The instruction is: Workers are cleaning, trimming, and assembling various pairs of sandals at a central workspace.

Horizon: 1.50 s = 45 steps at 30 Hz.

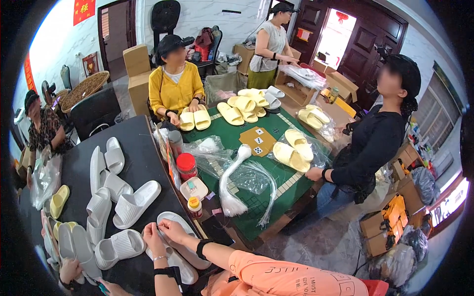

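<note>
Fingertips nearly together, my left hand and my right hand pinch at a tiny dark bit that I cannot make out. Under and beside them lie a pale grey slide sandal and another longer one, partly covered by my hands and forearms. Left of my hands rests a ribbed pale grey slide. Several more grey slides, such as one lying slanted, spread over the dark table. At the lower left another person's hand holds a pair of grey slides; a second hand has something teal.
A green table adjoins on the right, carrying white plastic strands, a red-lidded jar, a yellow-capped bottle and yellow slides. Co-workers in yellow and black stand or sit around it. Cartons occupy the right floor.
</note>
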Motion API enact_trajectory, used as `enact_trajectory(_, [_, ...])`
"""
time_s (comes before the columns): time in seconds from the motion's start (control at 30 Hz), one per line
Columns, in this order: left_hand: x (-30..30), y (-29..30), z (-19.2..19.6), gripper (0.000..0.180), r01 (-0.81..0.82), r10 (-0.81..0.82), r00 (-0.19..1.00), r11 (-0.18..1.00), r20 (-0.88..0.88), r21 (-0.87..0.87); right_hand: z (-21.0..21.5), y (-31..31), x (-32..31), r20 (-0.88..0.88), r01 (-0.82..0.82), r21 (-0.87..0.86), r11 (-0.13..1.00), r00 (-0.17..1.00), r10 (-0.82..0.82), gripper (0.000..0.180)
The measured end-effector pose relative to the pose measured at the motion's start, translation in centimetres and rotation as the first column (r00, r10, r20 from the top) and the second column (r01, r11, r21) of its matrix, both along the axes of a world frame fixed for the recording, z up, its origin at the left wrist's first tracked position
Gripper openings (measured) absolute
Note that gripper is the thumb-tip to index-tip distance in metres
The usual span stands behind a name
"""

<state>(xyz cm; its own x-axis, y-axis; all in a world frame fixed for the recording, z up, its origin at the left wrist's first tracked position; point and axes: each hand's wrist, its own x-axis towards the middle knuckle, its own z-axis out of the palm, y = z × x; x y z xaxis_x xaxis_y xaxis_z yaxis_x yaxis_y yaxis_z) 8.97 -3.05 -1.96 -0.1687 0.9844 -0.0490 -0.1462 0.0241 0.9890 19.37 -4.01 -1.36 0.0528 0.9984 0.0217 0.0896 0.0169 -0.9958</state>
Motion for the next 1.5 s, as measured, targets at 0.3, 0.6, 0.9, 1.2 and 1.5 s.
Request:
enact_trajectory(0.3, [0.5, -0.2, 0.7, 0.009, 0.055, -0.055, 0.998, 0.998, 0.022, 0.0, -0.2, 0.5, 0.0, -0.022, 0.01, -0.097, 0.995, 1.0, -0.013, 0.016])
enact_trajectory(0.6, [0.6, -0.1, 0.5, 0.01, 0.03, -0.029, 0.998, 0.999, 0.062, -0.014, -0.2, 0.6, -0.1, -0.064, 0.054, -0.059, 0.997, 0.996, -0.057, 0.014])
enact_trajectory(0.9, [-0.6, -1.4, 1.9, 0.017, 0.015, -0.015, 0.975, 1.0, -0.224, 0.001, -2.5, 0.6, -2.0, -0.232, -0.018, -0.135, 0.991, 0.973, -0.014, 0.011])
enact_trajectory(1.2, [1.0, -0.6, 0.4, 0.016, 0.001, 0.0, 1.0, 0.999, 0.019, -0.045, -1.7, 1.6, 0.8, -0.188, -0.035, -0.152, 0.988, 0.982, 0.006, 0.006])
enact_trajectory(1.5, [0.2, -0.8, 0.5, 0.013, 0.015, -0.004, 0.972, 0.999, 0.235, -0.048, -1.1, 1.1, -0.4, -0.18, -0.019, -0.119, 0.993, 0.984, -0.003, 0.011])
